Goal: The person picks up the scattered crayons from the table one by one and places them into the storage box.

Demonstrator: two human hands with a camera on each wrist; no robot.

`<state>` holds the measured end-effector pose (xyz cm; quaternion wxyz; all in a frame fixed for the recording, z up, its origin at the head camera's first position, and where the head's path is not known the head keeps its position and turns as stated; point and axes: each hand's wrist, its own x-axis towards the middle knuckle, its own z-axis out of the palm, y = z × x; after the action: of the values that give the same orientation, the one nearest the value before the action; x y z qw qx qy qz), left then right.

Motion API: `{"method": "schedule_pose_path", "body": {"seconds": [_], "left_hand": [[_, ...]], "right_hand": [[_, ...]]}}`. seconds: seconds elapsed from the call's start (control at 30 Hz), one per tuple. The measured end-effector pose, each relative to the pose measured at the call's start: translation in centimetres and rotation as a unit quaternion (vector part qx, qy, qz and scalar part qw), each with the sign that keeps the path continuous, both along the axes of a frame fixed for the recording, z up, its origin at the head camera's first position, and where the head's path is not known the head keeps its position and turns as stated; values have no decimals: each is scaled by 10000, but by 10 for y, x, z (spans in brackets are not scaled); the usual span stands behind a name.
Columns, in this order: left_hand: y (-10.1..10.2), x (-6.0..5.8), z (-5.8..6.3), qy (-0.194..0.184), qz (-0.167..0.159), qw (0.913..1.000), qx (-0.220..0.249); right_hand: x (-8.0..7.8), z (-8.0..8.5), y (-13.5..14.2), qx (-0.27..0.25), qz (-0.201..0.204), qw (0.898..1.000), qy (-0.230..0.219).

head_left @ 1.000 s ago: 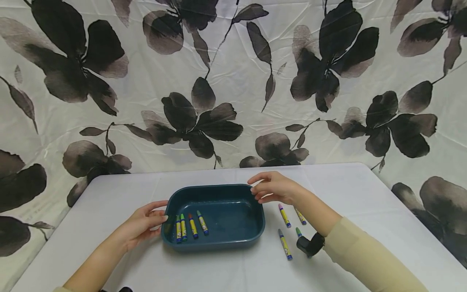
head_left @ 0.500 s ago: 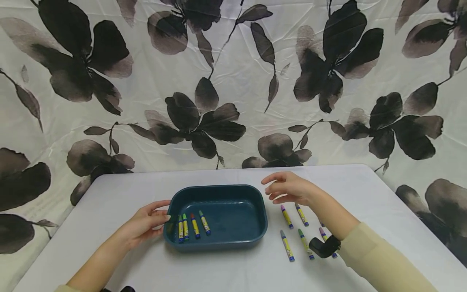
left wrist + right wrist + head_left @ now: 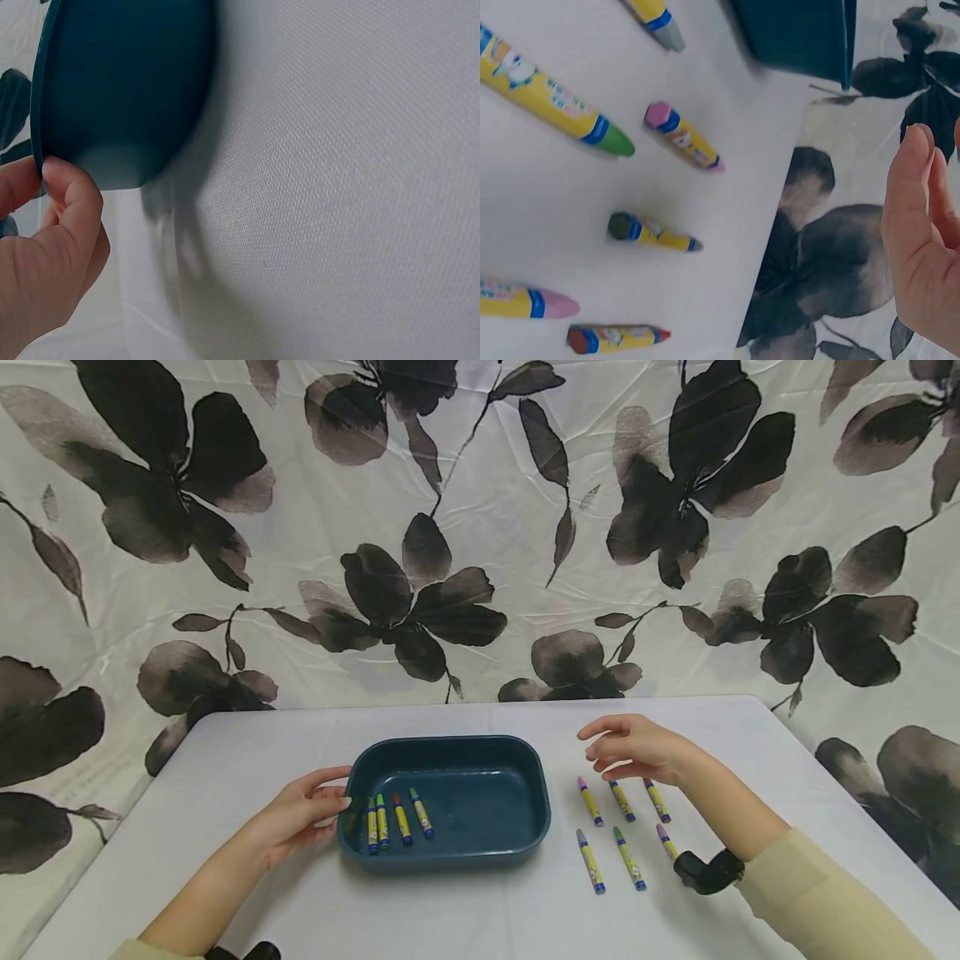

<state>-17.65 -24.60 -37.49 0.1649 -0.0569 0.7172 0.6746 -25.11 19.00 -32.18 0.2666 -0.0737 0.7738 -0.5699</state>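
A dark teal tray (image 3: 480, 814) sits on the white table with several crayons (image 3: 401, 820) in its left part. My left hand (image 3: 300, 814) pinches its left rim between thumb and fingers, as the left wrist view confirms on the tray's edge (image 3: 127, 82). To the right of the tray, my right hand (image 3: 637, 750) hovers with loosely bent fingers and nothing in them. Below it lie several crayons in two rows, among them a grey crayon (image 3: 590, 862), a green crayon (image 3: 629, 858) and a pink crayon (image 3: 682, 139). The right wrist strap partly hides a purple crayon (image 3: 665, 839).
A white cloth covers the table (image 3: 450, 918). Behind its far edge hangs a white curtain (image 3: 480, 643) with dark flower prints. Each wrist carries a black strap, with the right strap (image 3: 708, 870) low over the crayons.
My right hand has moved away from the tray's right rim, out to the right, uncovering more crayons beneath it. The left hand stays on the left rim.
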Motion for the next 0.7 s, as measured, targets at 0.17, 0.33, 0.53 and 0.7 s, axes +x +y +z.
{"method": "schedule_pose_path", "body": {"seconds": [0.17, 0.33, 0.53, 0.7], "left_hand": [[-1, 0, -2, 37, -70, 9999, 115], [0, -2, -4, 9, -73, 9999, 109], [-1, -1, -3, 34, -65, 9999, 96], [-3, -1, -4, 91, -121, 9998, 130]], "right_hand": [[2, -1, 13, 22, -88, 9999, -43], [3, -3, 28, 94, -279, 9995, -118], [3, -8, 41, 103, -436, 9989, -131], [4, -14, 55, 157, -679, 9971, -307]]}}
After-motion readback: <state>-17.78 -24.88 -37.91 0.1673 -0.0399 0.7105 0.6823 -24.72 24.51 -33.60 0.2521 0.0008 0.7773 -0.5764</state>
